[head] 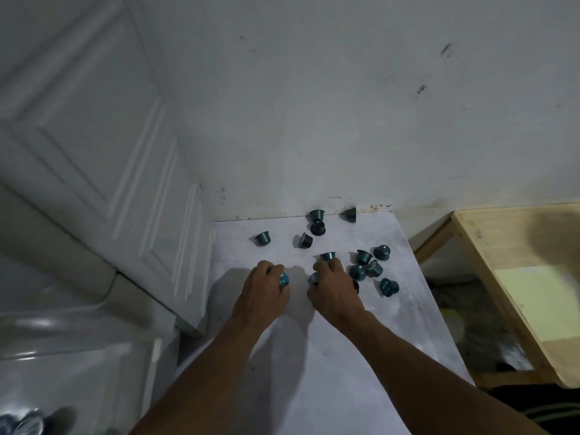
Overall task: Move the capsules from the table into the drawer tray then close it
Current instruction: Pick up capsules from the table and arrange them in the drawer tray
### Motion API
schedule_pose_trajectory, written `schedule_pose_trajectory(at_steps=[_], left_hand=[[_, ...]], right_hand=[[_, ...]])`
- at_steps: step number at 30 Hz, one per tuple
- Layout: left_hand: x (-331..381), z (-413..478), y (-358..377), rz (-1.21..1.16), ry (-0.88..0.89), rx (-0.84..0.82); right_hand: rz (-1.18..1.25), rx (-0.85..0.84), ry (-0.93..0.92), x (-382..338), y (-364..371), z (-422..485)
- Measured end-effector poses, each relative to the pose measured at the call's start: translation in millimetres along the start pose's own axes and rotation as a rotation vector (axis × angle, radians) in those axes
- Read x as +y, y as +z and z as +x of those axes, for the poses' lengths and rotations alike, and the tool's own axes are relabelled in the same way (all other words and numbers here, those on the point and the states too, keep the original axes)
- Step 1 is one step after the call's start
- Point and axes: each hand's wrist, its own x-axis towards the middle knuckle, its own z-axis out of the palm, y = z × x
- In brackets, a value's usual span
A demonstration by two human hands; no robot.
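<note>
Toward the far edge of the tabletop (345, 356), your left hand (262, 290) and right hand (334, 290) are each pinching a light, slippery capsule (284, 280), likely safest held by its rim.

No legible text, labels, brands or numbers anywhere. Teal metal cup-shaped capsules (389, 287) on the white marbled tabletop (314, 387): any print is too small and blurred to read.

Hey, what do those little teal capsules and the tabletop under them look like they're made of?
The capsules look like thin metal, probably aluminium, with a satin teal finish: soft highlights run along their sides. The tabletop looks like smooth pale laminate or stone-look sheet, faintly mottled and matte; which one is unclear.
</note>
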Motion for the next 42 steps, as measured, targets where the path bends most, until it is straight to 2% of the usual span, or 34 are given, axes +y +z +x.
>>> schedule_pose_trajectory(at_steps=[4,12,17,23,29,33,36,42], left_hand=[[18,-21,-17,-0.060,-0.020,0.058],[60,-84,-47,-0.245,0.002,0.307],[71,-145,-74,-0.316,-0.031,0.429],[64,-224,-113,-0.412,-0.057,0.432],[28,-271,-146,-0.454,-0.131,0.452],[-6,-297,-169,-0.442,-0.096,0.473],[-46,-317,-189,-0.399,-0.078,0.450],[-141,-344,-228,-0.370,-0.162,0.413]], right_hand=[[0.068,0.079,-0.087,-3,-16,-21],[0.261,0.273,-0.283,3,-40,-87],[0.284,0.298,-0.422,-3,-47,-135],[0.313,0.275,-0.538,-39,-48,-190],[0.311,0.200,-0.591,-93,-38,-226],[0.322,0.143,-0.571,-144,-25,-237],[0.335,0.165,-0.561,-186,-8,-242],[0.315,0.183,-0.529,-257,38,-258]])
